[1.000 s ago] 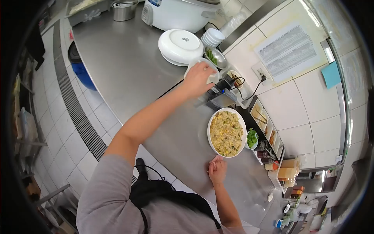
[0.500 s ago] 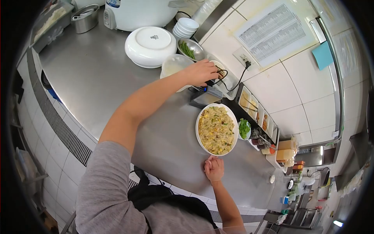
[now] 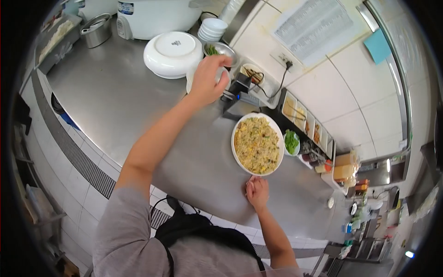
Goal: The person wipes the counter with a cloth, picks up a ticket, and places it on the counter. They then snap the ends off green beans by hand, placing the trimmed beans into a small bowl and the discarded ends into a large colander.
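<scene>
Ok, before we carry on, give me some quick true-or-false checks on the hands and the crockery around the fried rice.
1. The right hand is beside the dish of fried rice. True.
2. The left hand is over the fried rice. False: it is away from the rice, near the metal bowl.
3. A small bowl of green leaves stands next to the rice dish. True.
4. The small white bowls are spread out singly. False: they stand in one stack.
5. The white plate with a dark mark lies bottom up. True.
</scene>
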Available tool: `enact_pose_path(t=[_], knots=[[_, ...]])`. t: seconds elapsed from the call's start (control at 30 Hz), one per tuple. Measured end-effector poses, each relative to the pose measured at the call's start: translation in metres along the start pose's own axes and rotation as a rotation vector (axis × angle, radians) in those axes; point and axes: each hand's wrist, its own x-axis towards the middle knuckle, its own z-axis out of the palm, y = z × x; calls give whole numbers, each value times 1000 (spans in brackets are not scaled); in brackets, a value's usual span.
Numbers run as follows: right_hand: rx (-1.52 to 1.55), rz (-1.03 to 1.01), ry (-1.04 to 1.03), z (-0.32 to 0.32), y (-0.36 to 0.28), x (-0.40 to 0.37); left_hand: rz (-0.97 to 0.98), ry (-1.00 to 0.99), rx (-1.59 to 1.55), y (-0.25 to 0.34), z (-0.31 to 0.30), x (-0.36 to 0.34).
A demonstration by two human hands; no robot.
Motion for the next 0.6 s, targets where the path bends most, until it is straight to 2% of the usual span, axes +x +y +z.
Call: enact_pose_path(t=[0.03,0.13,0.17,0.2,0.23,0.27,0.3,0.33,0.37,0.4,0.43,0.47,0.53,0.57,0.6], knots=[[2,30,0,-1,-1,-1,-18,-7,-19,18,-7,-20],[-5,87,36,0,-6,-3,61,-427,-109,68,-12,-92],[19,207,61,2,-13,-2,79,-553,-120,90,-15,-113],[45,320,85,5,-22,-4,31,-677,-190,109,-15,-132],[51,326,92,7,-36,-5,-16,-789,-245,122,-14,-148],[820,722,160,9,-55,-1,-11,-792,-235,134,-16,-162],[1606,1082,201,9,-72,4,-96,-832,-253,144,-18,-176],[1611,1075,187,7,-88,9,-187,-865,-271,149,-18,-186],[1746,1042,113,3,-104,14,-192,-857,-260,144,-20,-196],[1880,1002,40,-1,-114,17,-289,-896,-283,134,-26,-206],[1885,992,32,-4,-117,20,-382,-937,-309,128,-36,-206],[1500,810,-121,-8,-116,24,-379,-929,-301,123,-46,-205],[705,418,-359,-19,-114,39,-547,-1060,-431,120,-65,-191],[617,323,-267,-23,-116,49,-541,-1043,-426,114,-71,-187],[531,229,-173,-26,-118,64,-534,-1061,-135,107,-76,-183]])
